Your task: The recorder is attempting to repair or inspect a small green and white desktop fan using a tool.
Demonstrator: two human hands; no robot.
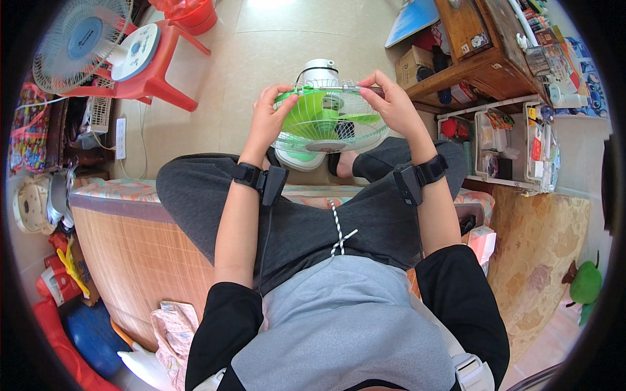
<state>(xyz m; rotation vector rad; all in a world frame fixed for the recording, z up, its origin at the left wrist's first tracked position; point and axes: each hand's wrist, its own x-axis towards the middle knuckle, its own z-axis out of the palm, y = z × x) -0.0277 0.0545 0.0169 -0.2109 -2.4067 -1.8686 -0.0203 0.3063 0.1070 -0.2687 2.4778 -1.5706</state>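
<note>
A small electric fan [310, 117] with green blades, a white wire guard and a white motor housing [319, 68] stands between my legs on its green and white base [298, 160]. My left hand [269, 114] pinches the upper left rim of the fan guard, beside a green piece on the rim. At the rim's upper right, my right hand [391, 104] is closed on a thin dark-handled tool [373, 90], which looks like a screwdriver. Its tip lies along the rim near the top middle; the exact contact is too small to make out.
A second fan [85, 39] stands on a red plastic stool [166, 62] at the far left, near a white power strip [120, 138]. To the right are a wooden cabinet [482, 58] and a white storage rack [482, 140]. I sit on a mat-covered seat [130, 241].
</note>
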